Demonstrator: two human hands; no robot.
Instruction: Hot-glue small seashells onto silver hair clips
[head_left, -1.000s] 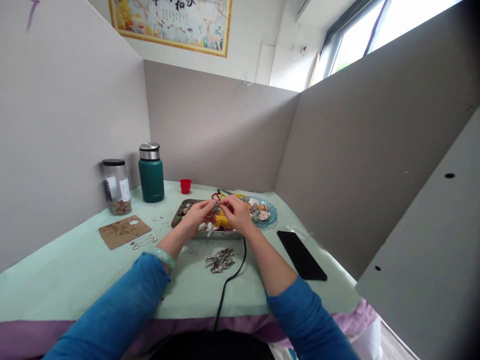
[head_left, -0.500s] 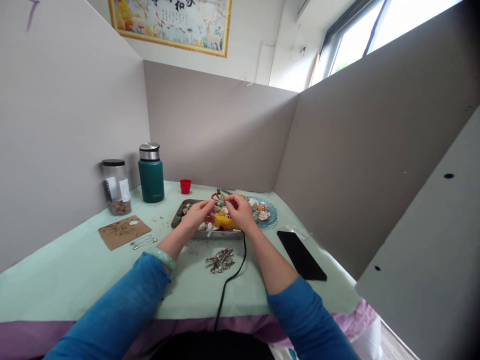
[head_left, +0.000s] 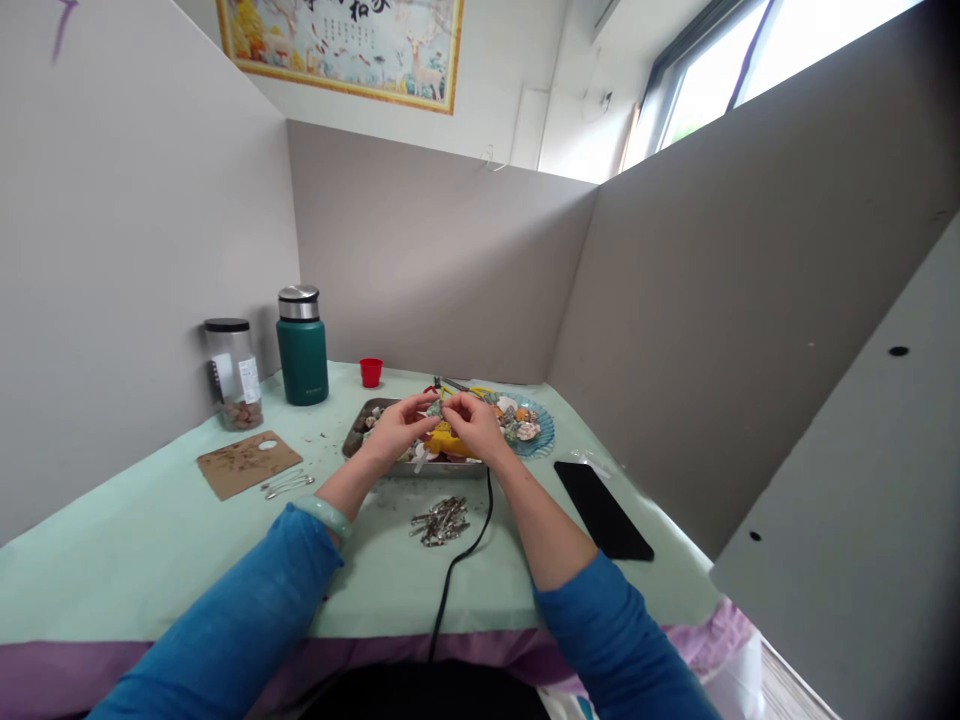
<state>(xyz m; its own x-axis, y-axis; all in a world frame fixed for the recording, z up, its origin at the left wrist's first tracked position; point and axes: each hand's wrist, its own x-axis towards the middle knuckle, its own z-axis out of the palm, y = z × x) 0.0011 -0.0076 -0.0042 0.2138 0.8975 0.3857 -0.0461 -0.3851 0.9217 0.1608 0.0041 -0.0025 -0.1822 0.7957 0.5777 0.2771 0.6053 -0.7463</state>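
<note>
My left hand (head_left: 401, 428) and my right hand (head_left: 474, 424) meet above a metal tray (head_left: 420, 471). Between their fingertips they pinch a small green patterned piece (head_left: 435, 408), mostly covered by the fingers, so its exact kind is unclear. Just beneath the hands, a yellow glue gun (head_left: 445, 441) rests on the tray, its black cord (head_left: 448, 580) running down over the table's front edge. Several small stone-like or shell-like pieces (head_left: 370, 420) show in the tray's left part.
Right of the tray is a blue plate (head_left: 550, 430) of colourful pieces. Metal clips (head_left: 441, 521) lie in front, safety pins (head_left: 287, 484) and brown card (head_left: 247, 467) to the left. A green flask (head_left: 302, 350), jar (head_left: 235, 375), red cup (head_left: 371, 372) and black slab (head_left: 604, 510) stand or lie around.
My hands have drawn closer together, and the left fingers have risen to the green piece. More of it is now hidden between my fingertips. The other things have stayed in place.
</note>
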